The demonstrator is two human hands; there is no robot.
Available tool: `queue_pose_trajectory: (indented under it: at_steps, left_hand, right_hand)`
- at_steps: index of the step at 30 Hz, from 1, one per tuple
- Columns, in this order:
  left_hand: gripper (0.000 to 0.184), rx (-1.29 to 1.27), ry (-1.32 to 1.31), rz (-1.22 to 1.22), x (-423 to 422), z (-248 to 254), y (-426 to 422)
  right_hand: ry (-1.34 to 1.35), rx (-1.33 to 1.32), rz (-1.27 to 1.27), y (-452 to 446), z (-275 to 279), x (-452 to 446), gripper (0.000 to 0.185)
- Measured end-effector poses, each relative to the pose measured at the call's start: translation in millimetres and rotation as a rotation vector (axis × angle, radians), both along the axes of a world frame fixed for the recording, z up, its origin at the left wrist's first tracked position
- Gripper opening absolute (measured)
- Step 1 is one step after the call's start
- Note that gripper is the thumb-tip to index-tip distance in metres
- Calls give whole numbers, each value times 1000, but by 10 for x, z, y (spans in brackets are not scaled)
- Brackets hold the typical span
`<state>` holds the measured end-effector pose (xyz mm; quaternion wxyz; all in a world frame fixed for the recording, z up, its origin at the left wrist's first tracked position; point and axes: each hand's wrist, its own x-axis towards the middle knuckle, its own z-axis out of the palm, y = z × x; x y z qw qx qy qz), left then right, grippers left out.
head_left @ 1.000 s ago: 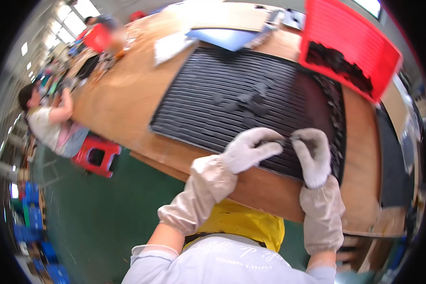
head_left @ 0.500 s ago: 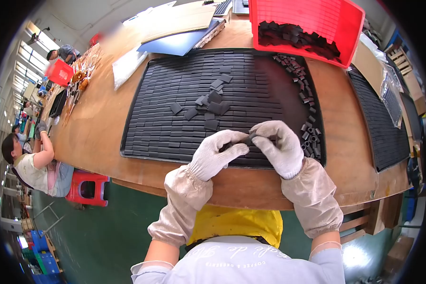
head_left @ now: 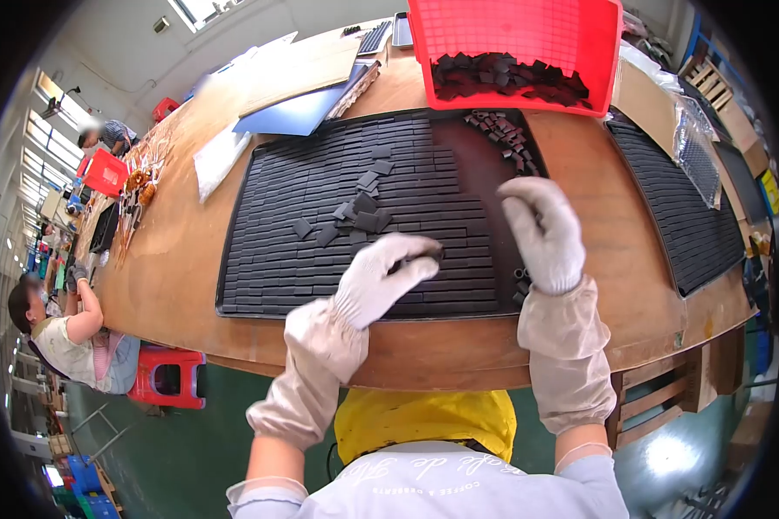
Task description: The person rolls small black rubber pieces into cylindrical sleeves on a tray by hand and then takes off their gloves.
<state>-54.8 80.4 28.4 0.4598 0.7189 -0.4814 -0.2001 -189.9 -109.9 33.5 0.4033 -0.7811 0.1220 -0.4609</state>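
Observation:
My left hand (head_left: pixel 385 275), in a white knit glove, pinches a small black piece (head_left: pixel 435 254) between thumb and fingers, above the lower part of a black tray (head_left: pixel 355 317). Its fingers hide much of that piece. My right hand (head_left: pixel 547 232), gloved alike, hovers at the tray's right edge with its fingers apart; nothing shows in them. Small black tubes (head_left: pixel 521 275) lie partly hidden beside it, and more short black tubes (head_left: pixel 500 130) lie at the tray's upper right. Rows of black strips fill most of the tray, with loose flat black pieces (head_left: pixel 361 208) on top.
A red bin (head_left: pixel 519 35) holding black flat pieces tilts at the tray's back edge. Cardboard and a blue sheet (head_left: pixel 290 117) lie at back left, a clear plastic bag (head_left: pixel 219 160) beside them. Another filled tray (head_left: pixel 679 203) stands right. A co-worker (head_left: pixel 82 333) sits at left.
My hands were together at the small black piece. My right hand has let go and moved right and up; my left hand keeps the piece. The view has shifted slightly.

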Motion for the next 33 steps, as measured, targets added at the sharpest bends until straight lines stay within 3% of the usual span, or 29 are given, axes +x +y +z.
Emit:
queue_pose_trajectory:
  at_steps: [3, 8, 10, 11, 13, 14, 15, 16, 17, 18, 19, 22, 23, 24, 27, 29, 32, 33]
  left_hand:
    - [30, 2, -346, 17, 201, 21, -423]
    - [22, 244, -652, 123, 395, -155, -1191]
    - [20, 428, -748, 157, 370, -231, -1342]
    - [25, 395, -812, 197, 373, -304, -1390]
    - [18, 46, -1168, 635, 397, -928, -1653]
    - [17, -136, -1282, 813, 343, -985, -1679]
    - [16, -13, -1657, 918, 350, -996, -1661]
    - [12, -6, -1486, 974, 303, -1137, -1769]
    - [10, 24, -1320, 584, 337, -1012, -1668]
    - [9, -73, -1003, 445, 358, -945, -1593]
    - [13, -7, -875, 327, 297, -695, -1411]
    - [45, 74, -261, -53, 313, -489, -1086]
    - [63, 148, 286, -207, 281, -109, -796]
    - [67, 138, 451, -280, 314, -145, -763]
    - [64, -36, 639, -304, 320, -437, -862]
    - [61, -315, 1252, -407, 287, -482, -916]
    - [52, -313, 1300, -342, 259, -457, -886]
    - [37, -280, 1277, -311, 271, -426, -854]
  right_hand:
    - [283, -459, -288, -369, -130, -121, 11]
    - [565, -658, -425, -519, -397, -165, 8]
    - [565, -689, -382, -580, -461, -169, 9]
    - [555, -707, -385, -602, -511, -175, 10]
    - [599, -694, -347, -625, -550, -201, 12]
    - [647, -673, -338, -620, -550, -205, 13]
    - [647, -673, -343, -663, -608, -195, 13]
    - [663, -668, -357, -709, -645, -194, 13]
    - [671, -643, -346, -696, -620, -197, 13]
    - [689, -617, -350, -694, -593, -206, 13]
    - [750, -574, -359, -719, -592, -209, 15]
    - [774, -563, -351, -752, -592, -218, 19]
    - [799, -530, -349, -747, -564, -218, 21]
    - [801, -533, -338, -745, -543, -219, 21]
    - [752, -525, -329, -772, -570, -185, 23]
    - [675, -475, -346, -807, -567, -163, 24]
    - [451, -495, -378, -662, -447, -68, 25]
    - [449, -381, -302, -406, -208, -26, 20]
